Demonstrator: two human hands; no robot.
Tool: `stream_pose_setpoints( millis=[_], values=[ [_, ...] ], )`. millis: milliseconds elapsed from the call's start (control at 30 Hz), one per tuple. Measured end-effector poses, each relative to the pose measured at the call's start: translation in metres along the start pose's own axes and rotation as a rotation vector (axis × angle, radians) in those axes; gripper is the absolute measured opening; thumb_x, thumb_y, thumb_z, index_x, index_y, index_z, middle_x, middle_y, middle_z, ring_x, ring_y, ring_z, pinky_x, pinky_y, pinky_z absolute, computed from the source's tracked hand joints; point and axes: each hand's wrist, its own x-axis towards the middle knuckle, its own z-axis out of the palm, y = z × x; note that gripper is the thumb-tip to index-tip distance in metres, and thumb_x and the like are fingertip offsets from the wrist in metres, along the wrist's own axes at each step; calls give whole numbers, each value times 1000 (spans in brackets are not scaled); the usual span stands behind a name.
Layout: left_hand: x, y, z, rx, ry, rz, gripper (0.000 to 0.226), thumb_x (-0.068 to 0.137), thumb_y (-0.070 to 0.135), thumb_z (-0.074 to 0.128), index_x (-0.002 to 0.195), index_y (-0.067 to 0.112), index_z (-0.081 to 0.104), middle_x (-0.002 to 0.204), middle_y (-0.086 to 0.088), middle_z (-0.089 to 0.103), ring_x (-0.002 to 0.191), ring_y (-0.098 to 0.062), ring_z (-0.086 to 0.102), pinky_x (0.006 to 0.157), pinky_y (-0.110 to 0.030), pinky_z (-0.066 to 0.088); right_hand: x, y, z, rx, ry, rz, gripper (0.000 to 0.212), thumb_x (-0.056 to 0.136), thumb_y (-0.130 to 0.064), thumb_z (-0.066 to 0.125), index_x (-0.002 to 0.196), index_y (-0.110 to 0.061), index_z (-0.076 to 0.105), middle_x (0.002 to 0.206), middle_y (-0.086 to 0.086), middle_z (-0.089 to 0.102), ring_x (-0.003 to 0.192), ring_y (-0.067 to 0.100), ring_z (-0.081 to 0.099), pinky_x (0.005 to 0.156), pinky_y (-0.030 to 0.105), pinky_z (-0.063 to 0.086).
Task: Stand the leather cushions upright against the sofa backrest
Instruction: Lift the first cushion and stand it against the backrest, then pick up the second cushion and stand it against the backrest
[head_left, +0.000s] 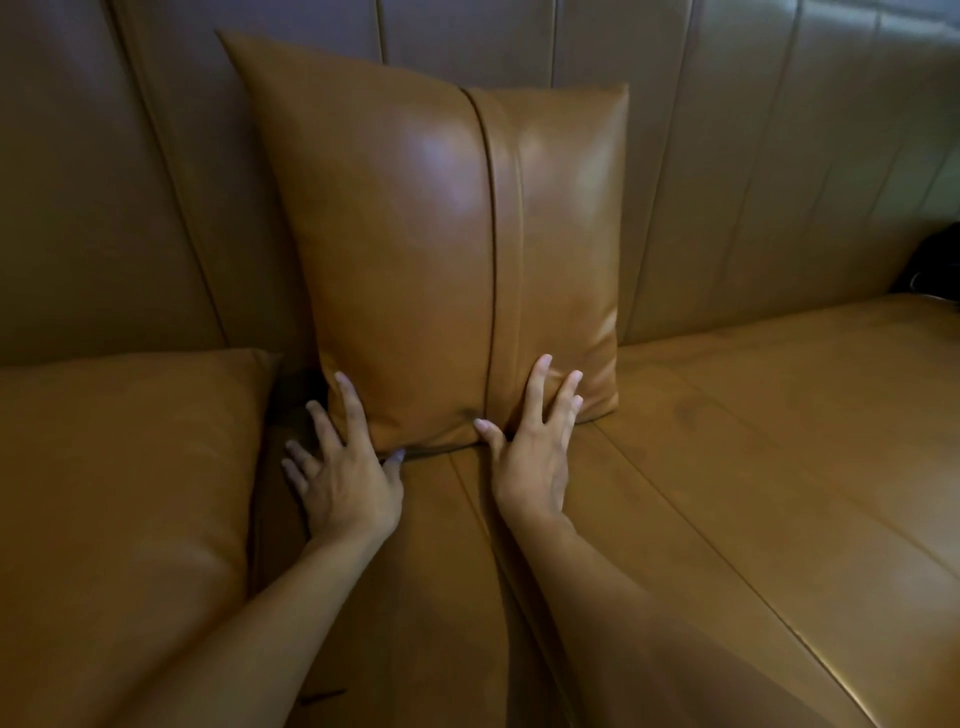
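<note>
Head view: the frame cuts off the top of the sofa backrest (727, 156) and both ends of the sofa seat (727, 441). A dark object (935, 265) at the far right edge is only partly in frame and cannot be identified. The gap between the two cushions, at the foot of the backrest, lies in deep shadow and shows no detail. Lighting is dim throughout.

One leather cushion (441, 234) stands upright at the centre, its back against the backrest and its lower edge on the seat. A vertical seam runs down its face, right of centre. A second leather cushion (119, 493) lies flat on the seat at the near left, cut off by the left and bottom frame edges.

Both forearms enter from the near edge and extend toward the upright cushion.

The left hand (345, 478) rests palm down, fingers spread wide. Its index finger lies on the lower left face of the upright cushion; the other fingers fan out to the left over the seat; the thumb sits at the cushion's bottom edge.

The right hand (535, 452) is also flat with fingers spread. Its fingers press the cushion's lower right face and the thumb touches the bottom edge near the seam. Neither hand grasps anything.
</note>
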Motion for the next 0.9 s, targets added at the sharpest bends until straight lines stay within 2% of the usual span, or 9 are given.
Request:
stream_pose_setpoints(
  millis=[167,267,367,433,533,667,800,900],
  values=[
    [2,0,-9,4,-62,-16,111,92,48,59,133,44,-44,165,-19,5,142,-55,19,115,-62,19,-1,0,0,-20,4,13,99,89,-54,59,153,-40,-15,165,11,-16,151,37,-1,97,42,49],
    [2,-1,-20,-12,-134,-11,111,90,50,62,136,45,-40,163,-24,8,139,-54,27,113,-57,27,-5,-1,0,-8,9,15,99,89,-54,60,156,-36,-11,166,13,-14,151,39,-1,99,43,47],
    [1,-3,-39,-30,-234,-54,112,88,52,64,140,49,-35,160,-27,11,127,-50,47,97,-46,44,-10,-5,-3,-20,-12,25,99,89,-52,62,158,-28,-4,165,19,-8,150,42,4,104,48,41],
    [-2,-1,-51,-56,-313,-74,112,85,55,66,142,52,-30,161,-26,5,126,-49,48,95,-44,46,-16,-6,-9,-24,-24,19,98,89,-51,64,158,-24,0,164,22,-4,149,45,8,108,52,37],
    [-8,-4,-75,-135,-409,-64,110,82,60,67,145,55,-23,164,-19,-10,136,-46,38,100,-44,44,-29,-11,-20,-27,-69,-15,98,87,-52,65,158,-20,6,163,26,2,147,47,12,113,55,32],
    [-24,-14,-110,-266,-310,108,97,84,62,63,147,58,-10,167,-1,-8,148,-31,22,107,-45,37,-56,-20,-34,-10,-140,-4,108,79,-66,64,159,-24,4,165,20,1,149,41,7,116,55,23],
    [-35,-26,-153,-265,-176,274,85,87,64,56,149,58,-2,166,9,-9,145,-26,27,93,-29,38,-82,-37,-43,-15,-213,-7,110,73,-79,54,158,-31,3,167,13,1,151,36,5,115,63,19],
    [-34,-43,-192,-180,-130,325,82,90,61,54,151,55,-1,166,7,-12,140,-32,36,87,-31,42,-102,-61,-42,-26,-279,-6,104,74,-82,52,155,-44,-1,167,4,-2,152,30,2,110,71,15]
  ],
)
